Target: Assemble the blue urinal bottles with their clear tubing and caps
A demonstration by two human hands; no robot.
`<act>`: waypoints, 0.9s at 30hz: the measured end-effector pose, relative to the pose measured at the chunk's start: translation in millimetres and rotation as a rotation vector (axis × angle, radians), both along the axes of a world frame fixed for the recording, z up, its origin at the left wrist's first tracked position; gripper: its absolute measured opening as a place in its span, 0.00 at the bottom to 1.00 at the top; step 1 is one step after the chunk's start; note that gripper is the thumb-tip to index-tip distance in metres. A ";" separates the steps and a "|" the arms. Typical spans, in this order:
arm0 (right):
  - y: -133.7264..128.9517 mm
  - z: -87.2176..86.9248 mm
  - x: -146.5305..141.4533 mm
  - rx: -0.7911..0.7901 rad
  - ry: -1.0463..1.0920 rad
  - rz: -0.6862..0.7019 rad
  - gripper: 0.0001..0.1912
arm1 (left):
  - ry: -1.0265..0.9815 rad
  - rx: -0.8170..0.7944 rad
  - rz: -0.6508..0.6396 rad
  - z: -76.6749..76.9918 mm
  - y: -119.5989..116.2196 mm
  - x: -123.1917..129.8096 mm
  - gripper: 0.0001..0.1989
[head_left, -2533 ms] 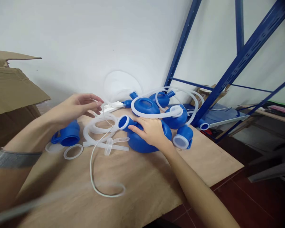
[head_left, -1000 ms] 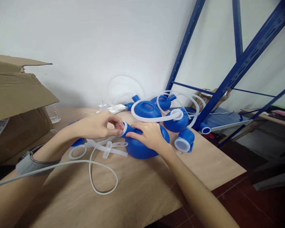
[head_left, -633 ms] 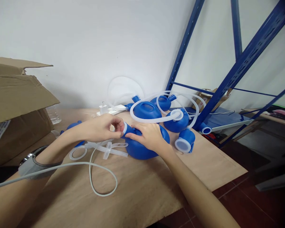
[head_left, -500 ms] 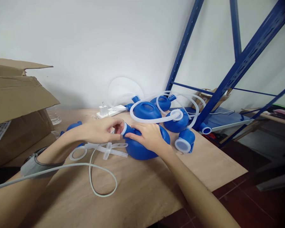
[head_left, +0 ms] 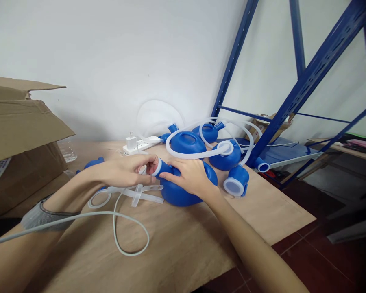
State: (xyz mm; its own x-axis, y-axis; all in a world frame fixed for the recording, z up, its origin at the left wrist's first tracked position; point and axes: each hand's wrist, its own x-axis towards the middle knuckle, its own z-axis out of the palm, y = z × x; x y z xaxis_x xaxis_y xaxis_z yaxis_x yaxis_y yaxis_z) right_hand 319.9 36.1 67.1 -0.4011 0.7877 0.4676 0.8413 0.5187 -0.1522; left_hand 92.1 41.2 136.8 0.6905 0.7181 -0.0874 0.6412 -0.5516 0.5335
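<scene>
Two bare hands work on one blue bottle (head_left: 183, 197), which lies on the wooden table (head_left: 177, 248) beneath the right hand (head_left: 187, 175). That hand is clamped over the bottle's upper side just behind the neck, thumb stretched along it toward the left hand. The left hand (head_left: 131, 170) is closed at the mouth, its fingertips gripping the white rim (head_left: 159, 167); how far they reach inside is hidden.

Just below the left hand, a clear tube (head_left: 154, 198) crosses a clear strapped cap (head_left: 137, 196). A white ring (head_left: 90, 200) lies under the left forearm, and a blue part (head_left: 93, 163) shows partly behind it. Nearer the person than the left hand, a pale cable (head_left: 131, 254) loops on the table and passes in front of the grey wristband (head_left: 45, 217).

Beyond the left hand sits a power strip (head_left: 148, 142) with a white adapter (head_left: 131, 142). Beyond the right hand, a corrugated hose (head_left: 192, 155) curves around a second blue bottle (head_left: 187, 142). To the right of that hand, well apart from it, rests a blue cup (head_left: 240, 175) with a whitish cover (head_left: 233, 187). Far left of both hands stands an open cardboard box (head_left: 24, 122).
</scene>
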 end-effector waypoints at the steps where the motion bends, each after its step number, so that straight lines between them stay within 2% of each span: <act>1: -0.2 -0.3 -0.2 0.003 0.006 0.003 0.30 | -0.013 -0.011 0.008 0.5 -0.1 0.3 0.13; 4: -2.2 2.1 -0.8 -0.005 0.016 0.017 0.27 | -0.079 -0.077 0.038 1.1 -0.1 2.6 0.15; 7: -5.4 11.8 -1.2 -0.060 -0.014 0.034 0.23 | -0.134 -0.134 0.080 0.7 0.6 5.6 0.16; 13: -7.2 31.9 -0.5 -0.192 -0.120 0.120 0.19 | -0.229 -0.135 0.092 1.3 0.1 6.6 0.17; 16: -4.0 29.5 -0.7 -0.187 -0.127 0.180 0.23 | -0.281 -0.142 0.184 2.3 -3.0 6.8 0.18; 21: 0.6 20.6 -4.7 -0.149 -0.184 0.128 0.23 | -0.270 -0.222 0.272 -0.1 -7.0 11.1 0.18; 27: 1.6 12.1 -8.1 -0.058 -0.227 0.071 0.28 | -0.331 -0.256 0.263 -8.5 -1.8 10.0 0.17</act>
State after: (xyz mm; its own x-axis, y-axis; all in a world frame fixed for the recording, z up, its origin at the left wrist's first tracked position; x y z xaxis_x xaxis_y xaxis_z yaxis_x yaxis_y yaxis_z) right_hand 311.8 37.6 79.2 -0.5460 0.7767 0.3139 0.8191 0.5736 0.0054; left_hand 102.1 39.3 128.3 0.5089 0.8560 -0.0910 0.5145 -0.2177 0.8294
